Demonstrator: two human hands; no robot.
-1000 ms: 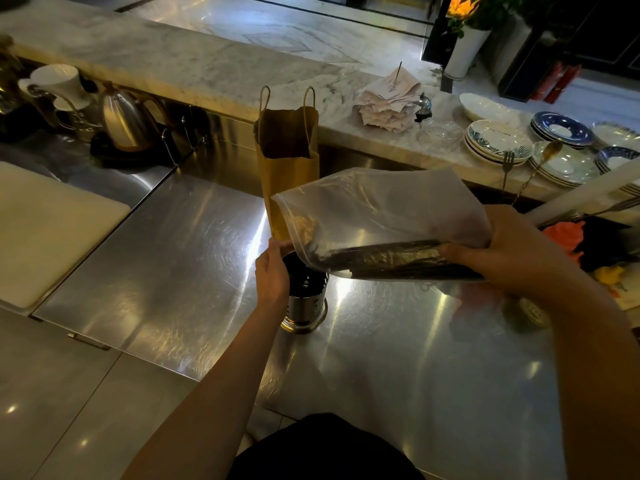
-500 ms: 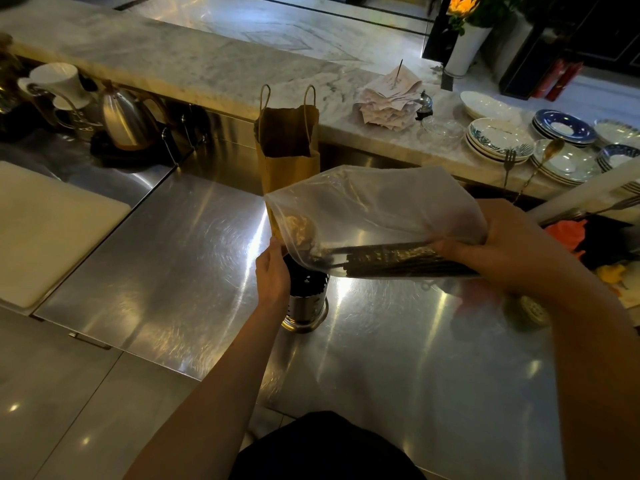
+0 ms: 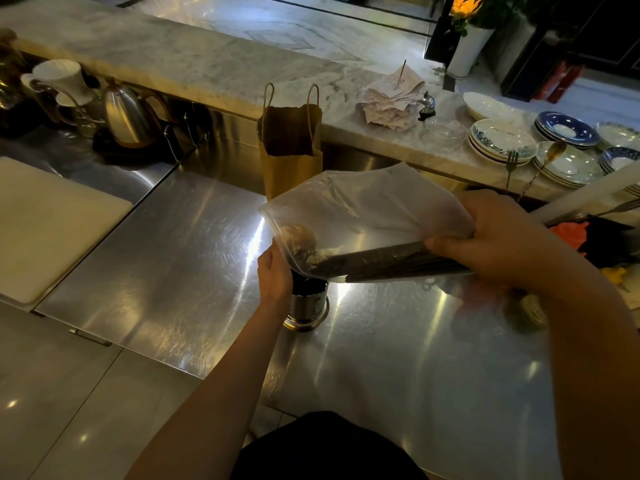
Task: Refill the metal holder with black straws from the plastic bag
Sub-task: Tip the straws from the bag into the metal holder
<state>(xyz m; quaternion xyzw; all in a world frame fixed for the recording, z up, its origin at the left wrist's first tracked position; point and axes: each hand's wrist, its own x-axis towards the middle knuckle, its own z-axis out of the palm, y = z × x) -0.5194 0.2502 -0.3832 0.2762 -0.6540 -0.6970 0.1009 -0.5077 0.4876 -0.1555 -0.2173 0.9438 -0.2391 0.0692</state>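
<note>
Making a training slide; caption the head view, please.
Right hand holds plastic bag of black straws over metal holder, left hand beside it.

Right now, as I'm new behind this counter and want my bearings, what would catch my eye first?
The translucent plastic bag of black straws, tilted in the right hand above the steel counter, its low end at the metal holder beside the left hand. Behind stands a brown paper bag; patterned plates are stacked on the marble ledge, far right.
</note>
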